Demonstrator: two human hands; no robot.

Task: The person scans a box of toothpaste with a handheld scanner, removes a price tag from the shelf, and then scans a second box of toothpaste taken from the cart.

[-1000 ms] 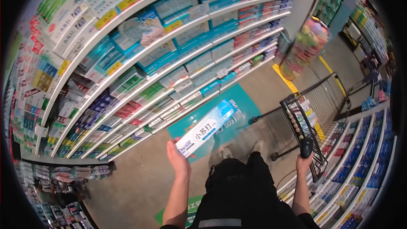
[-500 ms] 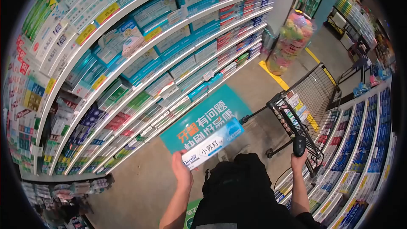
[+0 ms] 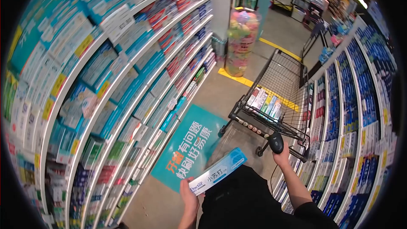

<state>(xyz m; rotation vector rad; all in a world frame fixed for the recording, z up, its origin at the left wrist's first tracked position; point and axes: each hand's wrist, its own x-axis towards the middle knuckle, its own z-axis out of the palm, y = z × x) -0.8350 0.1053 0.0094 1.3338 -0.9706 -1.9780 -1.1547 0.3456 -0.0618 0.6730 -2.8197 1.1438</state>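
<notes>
A long white-and-blue toothpaste box is gripped at its near end by my left hand, with the fingers closed round it. It points up and to the right, in front of my black clothing. My right hand is wrapped round a black corded barcode scanner, its cable trailing below. The scanner head is beside the handle end of a black wire shopping cart. Several boxed goods lie inside the cart.
Shelves of toothpaste boxes line the left side, and blue-packed goods fill shelves on the right. A teal floor sign lies in the aisle. A tall clear bin of colourful balls stands beyond, by yellow floor tape.
The view has turned right, so the cart, bin and floor sign sit further left. Both hands keep hold of the toothpaste box and the scanner.
</notes>
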